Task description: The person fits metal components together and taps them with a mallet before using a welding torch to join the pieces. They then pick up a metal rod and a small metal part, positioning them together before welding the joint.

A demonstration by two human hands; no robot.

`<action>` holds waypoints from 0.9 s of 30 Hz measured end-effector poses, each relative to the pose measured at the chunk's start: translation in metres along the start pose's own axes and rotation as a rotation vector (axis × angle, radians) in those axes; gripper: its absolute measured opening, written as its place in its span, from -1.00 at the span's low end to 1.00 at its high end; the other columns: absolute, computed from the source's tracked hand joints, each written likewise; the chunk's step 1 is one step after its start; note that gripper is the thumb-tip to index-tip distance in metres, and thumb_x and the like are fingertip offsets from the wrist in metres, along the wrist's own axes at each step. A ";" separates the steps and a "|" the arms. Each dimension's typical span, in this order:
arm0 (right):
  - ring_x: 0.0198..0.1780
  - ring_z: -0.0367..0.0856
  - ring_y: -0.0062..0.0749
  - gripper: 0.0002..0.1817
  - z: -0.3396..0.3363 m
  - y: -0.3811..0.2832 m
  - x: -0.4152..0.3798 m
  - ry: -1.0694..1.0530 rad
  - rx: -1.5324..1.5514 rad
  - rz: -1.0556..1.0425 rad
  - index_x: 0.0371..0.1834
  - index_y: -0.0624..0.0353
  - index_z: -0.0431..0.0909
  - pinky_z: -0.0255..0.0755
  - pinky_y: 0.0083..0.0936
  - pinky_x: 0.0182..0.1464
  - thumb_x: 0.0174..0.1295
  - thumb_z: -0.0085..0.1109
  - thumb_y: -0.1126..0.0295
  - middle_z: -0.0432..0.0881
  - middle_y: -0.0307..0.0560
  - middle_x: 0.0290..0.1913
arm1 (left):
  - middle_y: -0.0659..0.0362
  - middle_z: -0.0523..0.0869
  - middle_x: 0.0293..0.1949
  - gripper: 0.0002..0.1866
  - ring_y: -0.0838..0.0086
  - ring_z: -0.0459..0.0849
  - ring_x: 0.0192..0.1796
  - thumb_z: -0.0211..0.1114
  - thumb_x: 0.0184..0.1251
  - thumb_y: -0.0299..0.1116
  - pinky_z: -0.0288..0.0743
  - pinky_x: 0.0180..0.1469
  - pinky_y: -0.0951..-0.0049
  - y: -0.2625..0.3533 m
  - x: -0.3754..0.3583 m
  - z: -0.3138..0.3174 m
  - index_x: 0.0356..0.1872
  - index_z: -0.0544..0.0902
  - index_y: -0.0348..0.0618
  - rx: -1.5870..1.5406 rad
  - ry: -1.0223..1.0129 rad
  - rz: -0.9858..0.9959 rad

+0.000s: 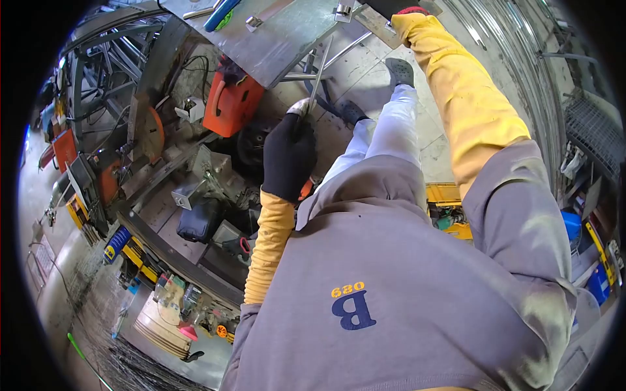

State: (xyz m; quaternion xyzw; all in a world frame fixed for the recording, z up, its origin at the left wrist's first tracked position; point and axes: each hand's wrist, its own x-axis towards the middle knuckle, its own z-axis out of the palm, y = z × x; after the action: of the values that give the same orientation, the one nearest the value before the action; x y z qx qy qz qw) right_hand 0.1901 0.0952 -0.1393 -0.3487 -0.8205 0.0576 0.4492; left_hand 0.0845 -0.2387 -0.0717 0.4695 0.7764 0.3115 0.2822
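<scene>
My left hand (290,153), in a black glove with pale fingertips, is closed around a thin metal rod (321,73). The rod points up toward the edge of a metal-topped table (287,49). At the top edge of the view is my right hand (388,5), in a dark glove with a red cuff. It is beside a flat metal piece (379,26) at the table's corner; its fingers are hidden or cut off by the frame. Small metal brackets (254,23) lie on the tabletop, near a blue-handled tool (222,14).
An orange-red case (233,101) stands on the floor left of the table. Below it are metal boxes (189,194) and a black case (199,220). A cut-off disc (154,133) is farther left. Long metal bars (521,58) lie at right. A yellow tray (450,195) sits beside my body.
</scene>
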 end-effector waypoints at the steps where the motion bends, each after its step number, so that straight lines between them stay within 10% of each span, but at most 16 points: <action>1: 0.19 0.56 0.03 -0.77 -0.002 0.001 0.001 -0.024 0.014 0.013 -0.19 -0.01 0.76 0.25 0.00 0.35 0.21 0.34 0.13 0.71 -0.01 0.03 | -0.11 0.80 -0.25 -0.65 0.12 0.81 -0.24 0.23 0.46 -0.45 0.62 -0.16 0.24 0.003 0.005 0.000 0.21 0.70 -0.22 0.004 -0.005 0.005; 7: 0.17 0.56 0.01 -0.76 -0.006 -0.003 0.001 -0.108 0.055 0.062 -0.22 0.00 0.76 0.24 0.00 0.33 0.19 0.35 0.12 0.71 -0.05 0.02 | -0.23 0.74 -0.30 -0.67 -0.18 0.74 -0.24 0.26 0.44 -0.40 0.56 -0.26 0.08 0.014 0.033 0.012 0.16 0.70 -0.19 0.033 0.006 0.057; 9: 0.16 0.56 0.00 -0.76 -0.006 -0.003 0.001 -0.100 0.053 0.056 -0.23 0.00 0.76 0.25 0.00 0.31 0.17 0.35 0.13 0.72 -0.08 0.02 | -0.07 0.81 -0.23 -0.71 0.30 0.79 -0.25 0.20 0.55 -0.40 0.62 -0.12 0.34 0.022 0.038 0.017 0.17 0.71 -0.24 0.031 -0.065 -0.161; 22: 0.10 0.56 -0.12 -0.81 0.004 -0.001 -0.002 -0.021 0.011 0.080 -0.30 0.00 0.73 0.23 -0.09 0.29 0.15 0.34 0.16 0.65 -0.16 -0.09 | -0.06 0.81 -0.27 -0.67 0.26 0.79 -0.28 0.18 0.52 -0.42 0.62 -0.17 0.29 0.015 0.057 0.054 0.21 0.71 -0.21 0.136 0.011 -0.128; 24: 0.12 0.56 -0.12 -0.82 0.000 -0.002 -0.001 -0.076 0.040 0.105 -0.29 -0.01 0.73 0.23 -0.08 0.31 0.16 0.34 0.17 0.66 -0.16 -0.07 | -0.21 0.75 -0.33 -0.72 -0.19 0.75 -0.23 0.21 0.48 -0.32 0.59 -0.25 -0.03 0.007 0.059 0.051 0.06 0.74 -0.17 0.074 0.036 -0.086; 27: 0.13 0.56 -0.13 -0.82 0.003 -0.004 -0.001 -0.064 -0.007 0.105 -0.30 -0.01 0.73 0.24 -0.08 0.31 0.16 0.33 0.17 0.67 -0.16 -0.06 | -0.23 0.74 -0.31 -0.74 -0.20 0.74 -0.22 0.21 0.47 -0.35 0.59 -0.25 -0.01 0.009 0.058 0.051 0.05 0.74 -0.18 0.017 0.016 -0.096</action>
State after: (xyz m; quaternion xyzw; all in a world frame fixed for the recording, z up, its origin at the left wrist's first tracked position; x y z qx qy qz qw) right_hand 0.1860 0.0926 -0.1398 -0.3910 -0.8151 0.0894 0.4181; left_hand 0.1037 -0.1723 -0.1065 0.4317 0.8028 0.2948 0.2867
